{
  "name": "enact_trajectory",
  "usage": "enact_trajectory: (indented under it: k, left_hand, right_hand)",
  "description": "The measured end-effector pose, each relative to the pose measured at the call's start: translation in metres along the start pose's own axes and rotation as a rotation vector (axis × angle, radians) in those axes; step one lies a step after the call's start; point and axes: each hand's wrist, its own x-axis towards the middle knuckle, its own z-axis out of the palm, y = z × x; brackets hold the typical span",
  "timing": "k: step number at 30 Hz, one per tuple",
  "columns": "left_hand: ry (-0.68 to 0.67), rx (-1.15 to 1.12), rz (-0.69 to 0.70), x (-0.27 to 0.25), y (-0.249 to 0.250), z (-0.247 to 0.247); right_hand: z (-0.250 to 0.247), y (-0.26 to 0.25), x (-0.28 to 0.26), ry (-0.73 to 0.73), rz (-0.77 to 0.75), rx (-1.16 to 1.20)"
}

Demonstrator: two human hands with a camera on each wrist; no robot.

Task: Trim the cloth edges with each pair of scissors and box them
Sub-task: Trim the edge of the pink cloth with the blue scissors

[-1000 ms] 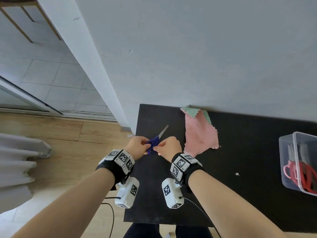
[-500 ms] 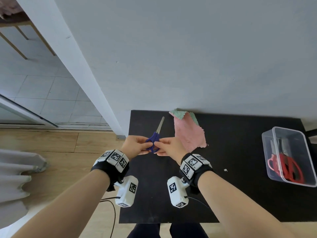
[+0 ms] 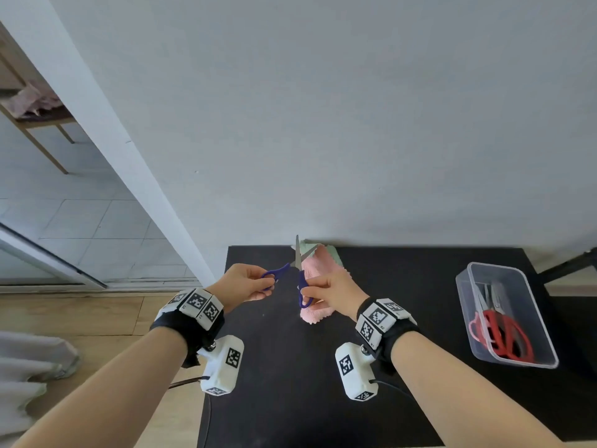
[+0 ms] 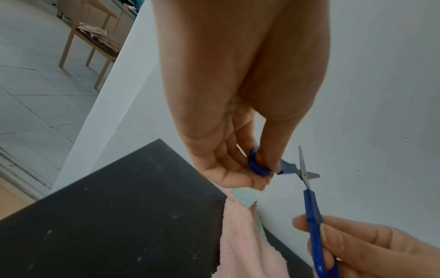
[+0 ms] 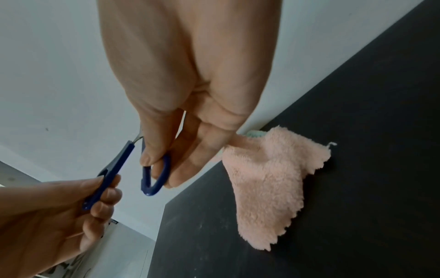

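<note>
Blue-handled scissors point(image 3: 298, 272) point(image 4: 307, 180) point(image 5: 152, 176) are held in the air above the black table point(image 3: 290, 383), blades spread wide apart. My left hand point(image 3: 248, 282) point(image 4: 240, 165) pinches one handle loop. My right hand point(image 3: 329, 292) point(image 5: 166, 159) grips the other handle. A fluffy pink cloth point(image 3: 315, 286) point(image 4: 245, 242) point(image 5: 269, 184) with a green underside lies on the table against the wall, just behind and under my right hand.
A clear plastic box point(image 3: 507, 315) at the table's right holds red-handled scissors point(image 3: 499, 337). A white wall point(image 3: 323, 124) rises right behind the table. Wooden floor point(image 3: 80, 318) and a door frame lie to the left.
The scissors were shut with both hands close together on the handles; now my hands have pulled apart and the blades stand open. The scissors also sit nearer the cloth.
</note>
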Motion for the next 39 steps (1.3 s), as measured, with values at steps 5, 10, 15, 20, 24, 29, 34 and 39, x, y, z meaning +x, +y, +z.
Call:
enact_trajectory:
  k: [5, 10, 15, 20, 24, 29, 34, 39]
  left_hand:
    - [0.043, -0.026, 0.021, -0.001, 0.015, 0.013]
    - [0.098, -0.05, 0.015, 0.001, 0.024, 0.015]
    - [0.212, -0.25, 0.032, 0.004, 0.028, 0.025]
    - [0.32, -0.589, 0.004, 0.005, 0.038, 0.04]
    - [0.216, -0.592, -0.025, 0.005, 0.041, 0.058]
    - [0.194, -0.561, -0.042, 0.008, 0.036, 0.071]
    - [0.189, -0.549, -0.048, 0.011, 0.03, 0.075]
    - [0.217, -0.543, -0.063, 0.019, 0.02, 0.073]
  right_hand:
    - [-0.024, -0.005, -0.008, 0.014, -0.019, 0.011]
    - [-0.04, -0.003, -0.01, 0.029, -0.01, -0.007]
    - [-0.044, -0.004, -0.013, 0.013, -0.047, 0.0]
    - [-0.043, -0.009, -0.013, 0.065, -0.078, 0.102]
    - [-0.038, -0.011, -0.013, 0.059, -0.073, 0.124]
    - [-0.036, -0.008, -0.012, 0.02, -0.056, 0.109]
    - [-0.035, 0.0, -0.011, 0.033, -0.038, 0.119]
    - [-0.044, 0.015, -0.011, 0.057, -0.026, 0.04]
